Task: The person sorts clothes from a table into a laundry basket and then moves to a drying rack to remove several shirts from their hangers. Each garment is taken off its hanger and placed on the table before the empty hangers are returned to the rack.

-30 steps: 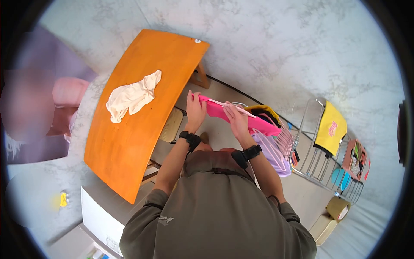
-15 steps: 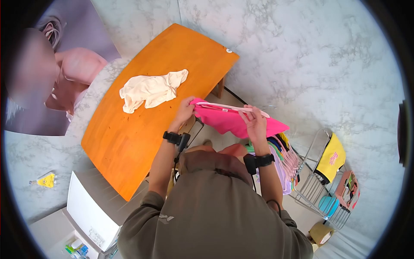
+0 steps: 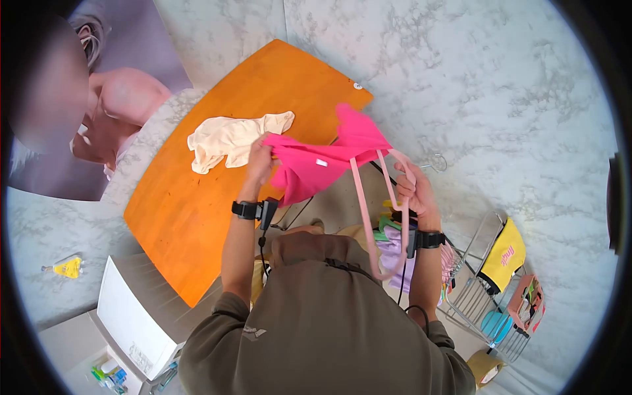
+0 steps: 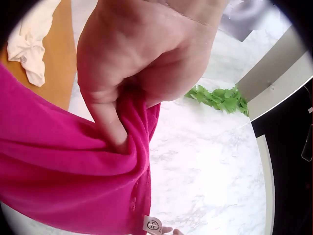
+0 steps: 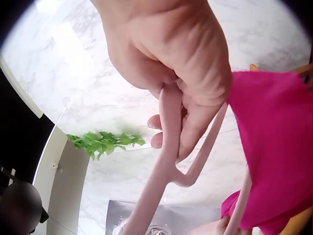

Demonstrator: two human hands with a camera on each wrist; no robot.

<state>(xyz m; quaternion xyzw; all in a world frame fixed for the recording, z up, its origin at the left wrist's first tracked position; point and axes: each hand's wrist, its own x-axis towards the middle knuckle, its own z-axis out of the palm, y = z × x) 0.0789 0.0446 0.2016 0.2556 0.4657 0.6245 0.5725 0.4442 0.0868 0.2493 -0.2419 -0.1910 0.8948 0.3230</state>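
Note:
A bright pink garment (image 3: 313,164) with a small white tag stretches out from my left hand (image 3: 259,164), whose fingers pinch its bunched edge. In the left wrist view the cloth (image 4: 73,171) gathers under the left hand (image 4: 142,54). My right hand (image 3: 419,192) grips a pale pink hanger (image 3: 364,210) near its hook. The hanger's bar hangs down toward my body, and part of the garment still lies by its upper end. In the right wrist view the right hand (image 5: 171,54) curls round the hanger (image 5: 168,132).
A cream garment (image 3: 227,139) lies crumpled on the orange table (image 3: 184,230). At the lower right, a metal rack (image 3: 471,316) holds a yellow cloth (image 3: 503,255) and a pink basket (image 3: 526,299). Other clothes on hangers (image 3: 392,253) hang beside the rack. A white box (image 3: 135,316) stands at lower left.
My right hand has moved right and down with the hanger, which has swung downward and mostly out of the pink garment. My left hand has moved left, holding the cloth's edge.

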